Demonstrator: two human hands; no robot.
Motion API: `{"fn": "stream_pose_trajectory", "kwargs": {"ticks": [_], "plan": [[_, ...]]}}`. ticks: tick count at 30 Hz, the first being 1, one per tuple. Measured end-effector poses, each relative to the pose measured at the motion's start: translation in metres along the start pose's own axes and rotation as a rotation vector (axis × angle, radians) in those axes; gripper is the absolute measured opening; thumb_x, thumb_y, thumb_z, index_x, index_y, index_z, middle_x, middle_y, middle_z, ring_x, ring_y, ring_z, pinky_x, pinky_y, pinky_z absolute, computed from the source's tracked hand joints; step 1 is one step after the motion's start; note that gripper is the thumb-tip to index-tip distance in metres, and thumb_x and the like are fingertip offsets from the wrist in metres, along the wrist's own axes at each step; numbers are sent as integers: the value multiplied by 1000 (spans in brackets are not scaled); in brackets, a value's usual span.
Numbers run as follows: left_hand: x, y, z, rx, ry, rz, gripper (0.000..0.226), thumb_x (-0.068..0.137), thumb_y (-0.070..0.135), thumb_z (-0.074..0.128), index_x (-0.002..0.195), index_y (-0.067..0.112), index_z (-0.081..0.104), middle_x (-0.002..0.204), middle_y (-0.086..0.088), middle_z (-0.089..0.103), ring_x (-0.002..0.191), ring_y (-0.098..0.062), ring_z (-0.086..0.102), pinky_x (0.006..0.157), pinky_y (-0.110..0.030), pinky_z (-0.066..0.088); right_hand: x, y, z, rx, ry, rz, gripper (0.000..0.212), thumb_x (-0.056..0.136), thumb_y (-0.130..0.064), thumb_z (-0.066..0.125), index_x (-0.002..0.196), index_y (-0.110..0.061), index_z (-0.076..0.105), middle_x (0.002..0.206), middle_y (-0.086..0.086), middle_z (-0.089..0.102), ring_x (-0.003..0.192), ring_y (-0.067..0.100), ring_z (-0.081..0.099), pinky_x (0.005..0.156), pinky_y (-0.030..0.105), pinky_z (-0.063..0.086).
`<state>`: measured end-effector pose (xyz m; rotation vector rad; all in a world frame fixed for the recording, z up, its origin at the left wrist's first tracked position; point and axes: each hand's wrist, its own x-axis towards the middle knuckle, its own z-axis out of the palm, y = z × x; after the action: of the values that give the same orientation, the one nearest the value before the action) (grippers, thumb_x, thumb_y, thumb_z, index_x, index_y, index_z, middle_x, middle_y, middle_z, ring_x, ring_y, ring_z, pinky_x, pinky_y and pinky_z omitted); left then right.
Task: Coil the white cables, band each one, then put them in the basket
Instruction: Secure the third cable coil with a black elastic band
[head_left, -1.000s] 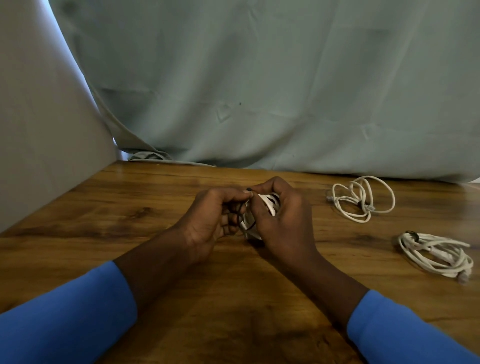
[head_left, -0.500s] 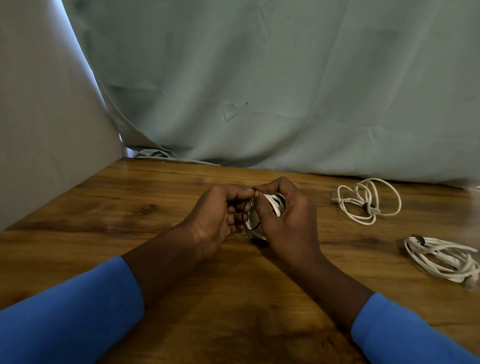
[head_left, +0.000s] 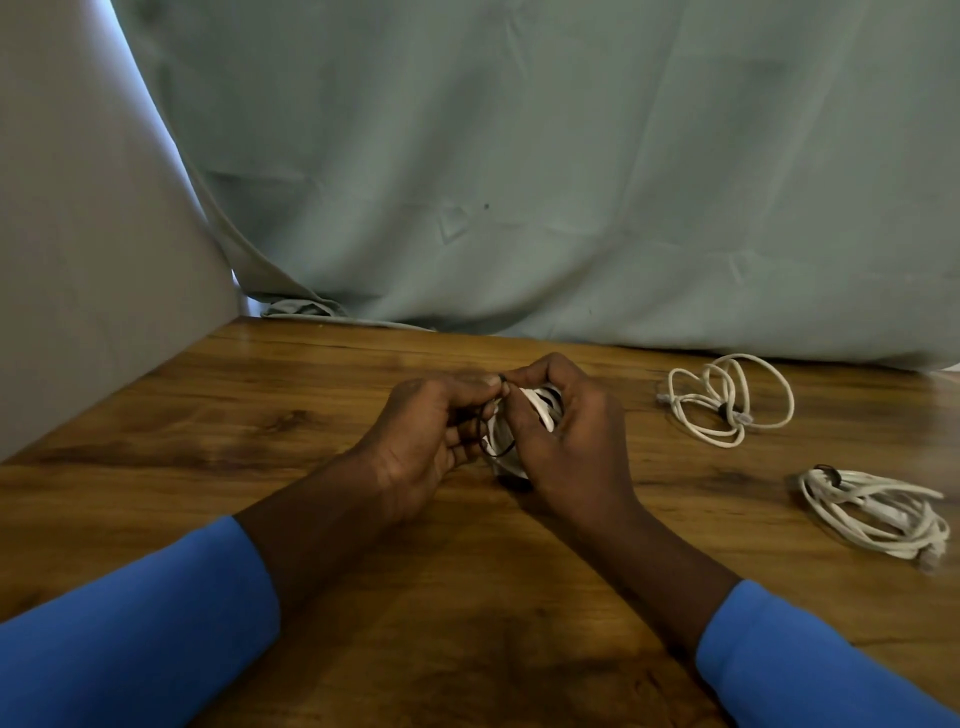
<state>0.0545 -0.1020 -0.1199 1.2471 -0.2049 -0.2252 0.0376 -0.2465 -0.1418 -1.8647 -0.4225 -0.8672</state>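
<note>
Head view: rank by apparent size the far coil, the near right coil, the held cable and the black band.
Largest, tied: near right coil and far coil, about alike; the near one is closer, so unranked.
Then: held cable, though the right hand hides most of it.
Smallest: black band.

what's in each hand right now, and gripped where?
Right hand grips the coiled white cable around its loops. Left hand pinches the black band at its upper end.
</note>
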Motion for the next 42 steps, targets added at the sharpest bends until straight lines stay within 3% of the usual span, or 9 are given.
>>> {"fn": "stream_pose_trajectory", "kwargs": {"ticks": [2, 6, 10, 14, 21, 25, 29, 35, 42], "plan": [[0, -1, -2, 2, 19, 15, 8, 91, 14, 70, 94, 8, 74, 70, 1, 66, 63, -9, 62, 64, -25, 54, 1, 1, -1, -11, 2, -3, 8, 93, -12, 68, 92, -20, 68, 81, -6, 73, 73, 13, 71, 62, 44, 57], [1, -2, -2, -9, 19, 62, 37, 79, 20, 78, 108, -3, 73, 74, -2, 69, 65, -9, 63, 62, -24, 54, 2, 1, -2, -31, 22, 8, 6, 94, -15, 70, 93, -21, 69, 80, -7, 73, 74, 11, 71, 63, 43, 57], [-1, -4, 0, -42, 45, 98, 23, 74, 18, 77, 93, 5, 75, 76, -3, 73, 67, -9, 68, 67, -26, 58, 1, 0, -2, -42, 32, 5, 3, 94, -18, 71, 93, -21, 69, 80, -8, 73, 72, 9, 71, 62, 41, 57], [-1, -5, 2, -55, 64, 88, 11, 87, 11, 73, 95, 3, 74, 72, -2, 71, 64, -9, 66, 66, -26, 57, 2, -2, -2, -115, 34, -26, 3, 94, -21, 71, 94, -21, 68, 78, -10, 72, 71, 7, 69, 60, 38, 55], [-2, 4, -2, -82, 18, -30, 7, 86, 10, 74, 92, 9, 77, 70, 1, 69, 61, -6, 65, 65, -26, 55, 2, -1, -4, -240, -21, -132, 3, 94, -19, 66, 97, -19, 66, 83, -7, 69, 73, 10, 64, 62, 35, 51], [-4, 2, -6, -127, 19, -60, 44, 73, 15, 78, 114, 0, 72, 79, -3, 72, 65, -8, 67, 76, -29, 57, -2, -2, -2, -353, -21, -204, 4, 93, -16, 66, 97, -17, 65, 85, -5, 66, 74, 9, 57, 64, 26, 42], [-3, -4, -5, -139, 42, -40, 32, 75, 15, 78, 105, 3, 74, 82, -4, 73, 70, -9, 67, 82, -32, 56, -3, -2, -1, -348, -1, -189, 3, 95, -19, 65, 98, -19, 64, 86, -7, 66, 76, 6, 58, 64, 26, 44], [-1, -4, -4, -146, 57, 21, 29, 85, 3, 72, 114, 1, 76, 88, -6, 74, 75, -9, 64, 92, -37, 58, -2, 1, 1, -364, 4, -164, 6, 95, -22, 65, 100, -20, 64, 90, -7, 67, 80, 9, 59, 68, 35, 49], [1, 1, -4, -164, 126, -13, 24, 85, -3, 72, 104, 12, 71, 72, 0, 70, 58, -7, 56, 66, -28, 53, -1, 0, 2, -414, -33, -193, 5, 95, -22, 64, 100, -19, 64, 90, -5, 65, 78, 10, 57, 67, 35, 48]]}}
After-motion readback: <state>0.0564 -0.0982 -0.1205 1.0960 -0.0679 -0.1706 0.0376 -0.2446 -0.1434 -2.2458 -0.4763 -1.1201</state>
